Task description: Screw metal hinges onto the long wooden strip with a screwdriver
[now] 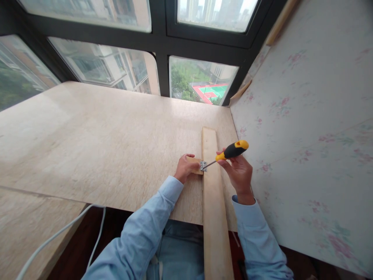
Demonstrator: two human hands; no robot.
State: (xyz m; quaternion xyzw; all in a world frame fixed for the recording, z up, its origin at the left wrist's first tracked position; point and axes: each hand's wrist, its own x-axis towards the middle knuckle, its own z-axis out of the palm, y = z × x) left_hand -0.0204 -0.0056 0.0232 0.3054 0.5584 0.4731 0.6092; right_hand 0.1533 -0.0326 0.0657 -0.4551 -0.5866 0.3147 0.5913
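My right hand (237, 171) is closed around a yellow and black screwdriver (233, 150), held at a slant with its shaft pointing down to the left. The tip meets a small metal hinge (203, 166), which spans the joint between a long wooden board (214, 202) and a short wooden piece (194, 160). My left hand (186, 168) grips that short piece beside the board, its thumb close to the hinge. Whether a screw sits under the tip is too small to tell.
The boards lie on a beige marble-like sill (101, 144), the long one sticking out past its front edge. A flowered wall (305, 136) rises close on the right. Dark-framed windows (161, 46) stand behind. A white cable (58, 233) hangs at the lower left.
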